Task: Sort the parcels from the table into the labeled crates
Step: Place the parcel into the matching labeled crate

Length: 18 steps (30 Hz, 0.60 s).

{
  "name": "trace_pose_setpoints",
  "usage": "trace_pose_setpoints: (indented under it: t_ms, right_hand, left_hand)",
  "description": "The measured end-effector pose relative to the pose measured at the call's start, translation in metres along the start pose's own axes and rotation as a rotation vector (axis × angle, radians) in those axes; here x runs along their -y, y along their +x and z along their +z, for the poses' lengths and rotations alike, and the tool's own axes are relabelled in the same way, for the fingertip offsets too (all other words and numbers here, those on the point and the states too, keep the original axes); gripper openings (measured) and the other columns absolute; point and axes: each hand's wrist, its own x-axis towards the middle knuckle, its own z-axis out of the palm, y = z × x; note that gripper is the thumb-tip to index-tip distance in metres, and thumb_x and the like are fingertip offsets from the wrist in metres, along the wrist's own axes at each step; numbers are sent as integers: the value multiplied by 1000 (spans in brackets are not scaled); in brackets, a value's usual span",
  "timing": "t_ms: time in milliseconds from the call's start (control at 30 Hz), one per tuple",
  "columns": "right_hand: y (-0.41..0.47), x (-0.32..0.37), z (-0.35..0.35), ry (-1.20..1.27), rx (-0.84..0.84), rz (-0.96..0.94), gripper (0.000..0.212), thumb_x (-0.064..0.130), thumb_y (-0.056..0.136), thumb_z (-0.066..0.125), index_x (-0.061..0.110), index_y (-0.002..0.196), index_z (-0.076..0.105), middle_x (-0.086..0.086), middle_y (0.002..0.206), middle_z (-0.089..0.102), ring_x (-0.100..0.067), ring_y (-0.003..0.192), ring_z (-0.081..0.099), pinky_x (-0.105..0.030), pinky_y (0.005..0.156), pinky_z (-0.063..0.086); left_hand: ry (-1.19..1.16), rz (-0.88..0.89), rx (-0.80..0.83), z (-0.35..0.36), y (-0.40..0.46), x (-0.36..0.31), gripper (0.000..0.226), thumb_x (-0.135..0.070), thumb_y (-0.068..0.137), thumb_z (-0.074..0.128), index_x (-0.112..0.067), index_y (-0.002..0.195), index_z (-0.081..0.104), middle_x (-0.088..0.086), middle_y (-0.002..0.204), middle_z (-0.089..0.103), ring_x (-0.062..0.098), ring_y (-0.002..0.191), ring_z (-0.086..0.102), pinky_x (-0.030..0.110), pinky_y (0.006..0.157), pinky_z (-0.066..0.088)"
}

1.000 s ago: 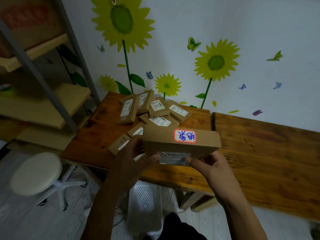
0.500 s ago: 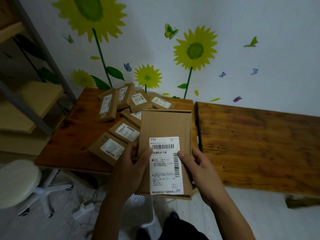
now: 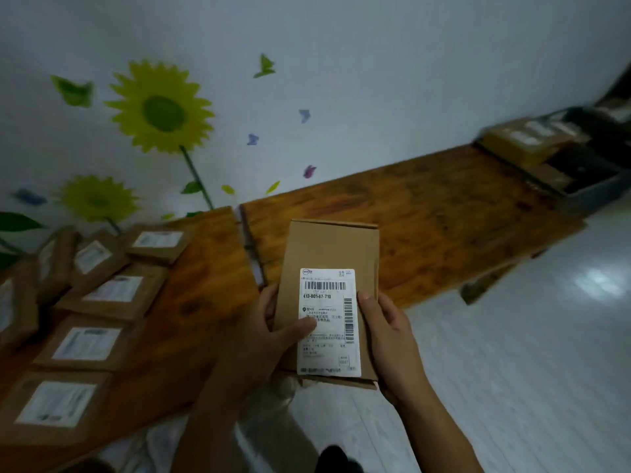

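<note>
A flat brown cardboard parcel [image 3: 333,254] is being held in front of the person, above the near edge of the wooden surface [image 3: 426,213], with its white shipping label [image 3: 329,322] facing up and the printed number 413-B01-67-710 readable. The parcel is being gripped along its left edge by the left hand [image 3: 273,332], whose thumb is lying across the label while the fingers are curled behind the cardboard. Its right edge is being gripped by the right hand [image 3: 389,339], the thumb being pressed on the top face just beside the label.

To the left, several more labelled parcels [image 3: 112,295] are lying in a loose group on a second wooden surface [image 3: 201,278], some overlapping one another; their print is too blurred to be read. The two surfaces are standing side by side with a narrow gap between them. At the far right end, a dark crate [image 3: 587,186] is being seen only in blur, with brown boxes [image 3: 526,141] in it. Sunflower and butterfly stickers [image 3: 160,110] are showing on the white wall behind.
</note>
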Motion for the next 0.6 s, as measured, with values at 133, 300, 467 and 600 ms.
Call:
trace_pose_setpoints:
  t_ms: [133,300,467,600]
  right_hand:
    - [23,13,-104,40,-187,-25,26,42,103,49,28,116,67,7,100,77,-13,91,75,-40,83,61]
    - [31,25,-219,124,-424,-31,26,40,104,49,21,104,68,4,94,77,-13,86,75,-33,75,56]
    - [50,36,-309,240,-662,-33,27,38,104,50,18,102,68,0,93,78,-20,89,75,-45,84,58]
    - [84,45,-374,274,-746,-50,23,39,103,51,25,111,67,2,98,78,-17,90,75,-41,83,59]
  left_hand:
    - [84,109,47,115,40,-33,39,-38,94,65,-39,131,51,-22,113,65,9,105,66,27,79,57]
    - [112,187,171,248,61,-63,36,-34,98,58,-36,134,51,-21,109,65,3,88,68,13,60,53]
    - [132,202,413,351,91,-97,32,-50,92,64,-58,119,49,-20,114,68,14,100,70,44,82,61]
    - [92,230,512,432,126,-119,41,-52,85,69,-52,121,49,-19,112,67,16,101,70,43,83,60]
